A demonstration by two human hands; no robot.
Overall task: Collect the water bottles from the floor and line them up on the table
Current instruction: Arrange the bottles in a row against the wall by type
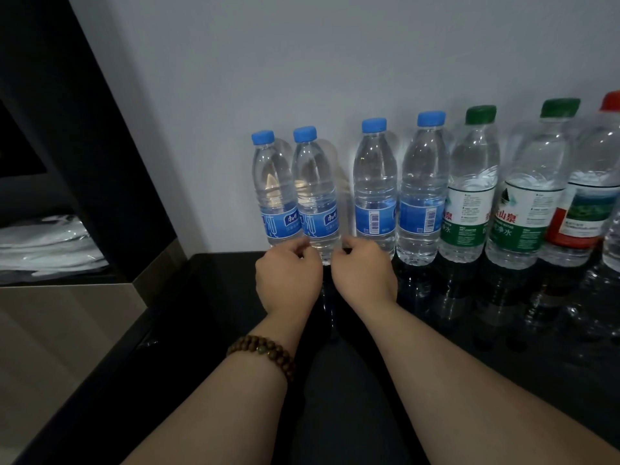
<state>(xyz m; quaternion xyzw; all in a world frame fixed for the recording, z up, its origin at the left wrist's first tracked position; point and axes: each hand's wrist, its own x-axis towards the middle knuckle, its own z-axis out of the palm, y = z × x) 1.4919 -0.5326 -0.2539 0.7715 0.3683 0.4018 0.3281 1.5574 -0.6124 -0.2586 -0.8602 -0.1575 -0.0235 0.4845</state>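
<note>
While standing upright on the black table [201,330] just beyond both sets of curled fingers, looks clear, blue-capped, blue-labelled: water bottle [315,196], second in the row. Cannot tell if gripped at the base by left hand [288,275] or right hand [364,271]; fingertips tucked from sight. Cut off far right of the fingers: red-capped bottle [600,162]. Filled with clear water, each bottle.
</note>
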